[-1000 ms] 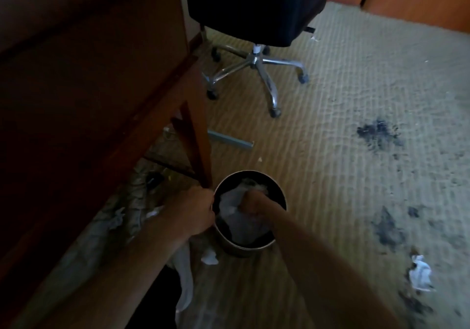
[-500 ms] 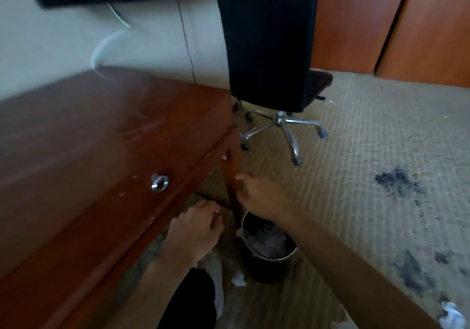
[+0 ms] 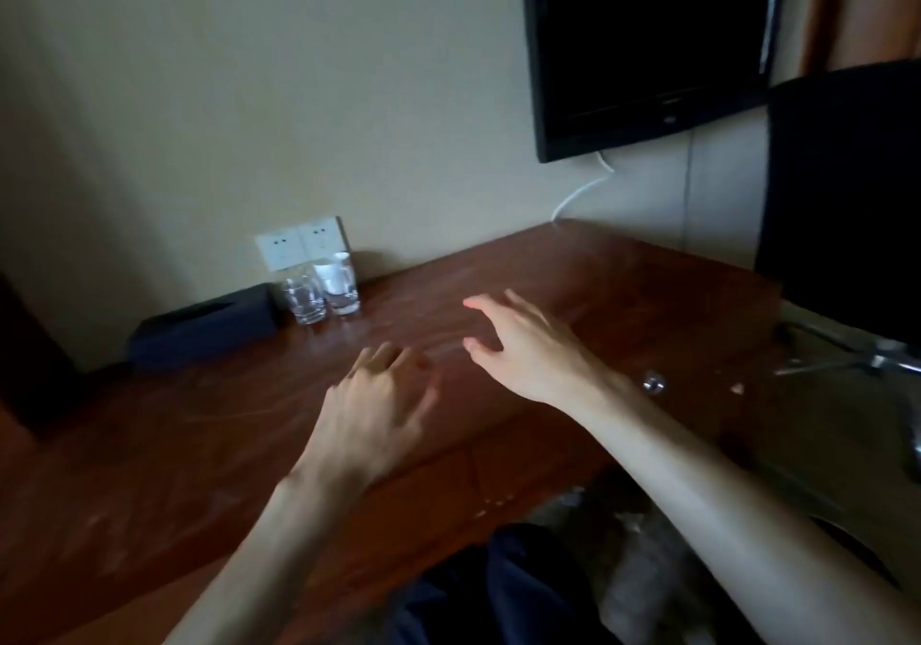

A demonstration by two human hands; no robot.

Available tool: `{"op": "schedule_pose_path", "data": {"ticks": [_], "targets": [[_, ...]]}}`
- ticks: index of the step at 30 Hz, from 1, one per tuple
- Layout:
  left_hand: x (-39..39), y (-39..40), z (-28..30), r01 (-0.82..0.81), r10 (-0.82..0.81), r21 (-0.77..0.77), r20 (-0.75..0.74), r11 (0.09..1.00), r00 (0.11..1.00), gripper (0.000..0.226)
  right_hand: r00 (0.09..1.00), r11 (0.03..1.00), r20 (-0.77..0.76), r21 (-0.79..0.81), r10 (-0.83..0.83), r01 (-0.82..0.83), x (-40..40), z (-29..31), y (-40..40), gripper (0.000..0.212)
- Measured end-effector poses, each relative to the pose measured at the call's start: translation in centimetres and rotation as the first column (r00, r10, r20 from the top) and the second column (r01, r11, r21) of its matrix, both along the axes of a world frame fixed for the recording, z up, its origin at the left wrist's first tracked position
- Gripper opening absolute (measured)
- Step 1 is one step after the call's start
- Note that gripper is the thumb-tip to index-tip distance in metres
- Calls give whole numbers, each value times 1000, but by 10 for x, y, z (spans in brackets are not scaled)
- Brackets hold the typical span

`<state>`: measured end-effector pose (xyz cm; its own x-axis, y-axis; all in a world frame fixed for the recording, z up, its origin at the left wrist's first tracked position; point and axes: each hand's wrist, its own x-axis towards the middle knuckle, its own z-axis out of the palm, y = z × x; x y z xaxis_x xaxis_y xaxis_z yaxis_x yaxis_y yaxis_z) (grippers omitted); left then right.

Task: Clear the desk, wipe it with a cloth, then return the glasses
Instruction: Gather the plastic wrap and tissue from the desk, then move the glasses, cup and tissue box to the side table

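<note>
Both hands empty, fingers spread: left hand [image 3: 376, 397], right hand [image 3: 523, 340] over desk [image 3: 199, 445]. Glasses [image 3: 324, 293] far left by wall, beside dark box [image 3: 204, 328]. Likely fragile, slippery; grip round sides.

I am viewing a reddish-brown wooden desk [image 3: 209, 445] set against the wall. Two clear glasses [image 3: 324, 295] are standing side by side at its back edge, just beside a dark tissue box [image 3: 204, 328].
</note>
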<state>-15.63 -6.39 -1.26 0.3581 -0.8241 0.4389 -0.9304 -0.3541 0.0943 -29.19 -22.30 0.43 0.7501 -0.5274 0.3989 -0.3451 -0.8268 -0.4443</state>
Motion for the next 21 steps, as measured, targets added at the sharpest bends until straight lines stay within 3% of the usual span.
{"op": "schedule_pose_path", "data": {"ticks": [7,9,14,21], "targets": [[153,-15,43,-251,252,118,7,961,968,54,985,989,-95,43,146,-143,185,23,-33,57],[205,-36,44,-320,323,97,-16,942,946,55,981,989,-125,-9,147,-149,241,21,-49,58],[312,-88,26,-400,416,148,-101,904,904,70,929,959,-364,-237,62,-157,356,10,-86,70],[384,-154,-21,-475,492,131,-216,870,843,85,967,997,-249,-38,51,-62,443,-26,-119,99]]}}
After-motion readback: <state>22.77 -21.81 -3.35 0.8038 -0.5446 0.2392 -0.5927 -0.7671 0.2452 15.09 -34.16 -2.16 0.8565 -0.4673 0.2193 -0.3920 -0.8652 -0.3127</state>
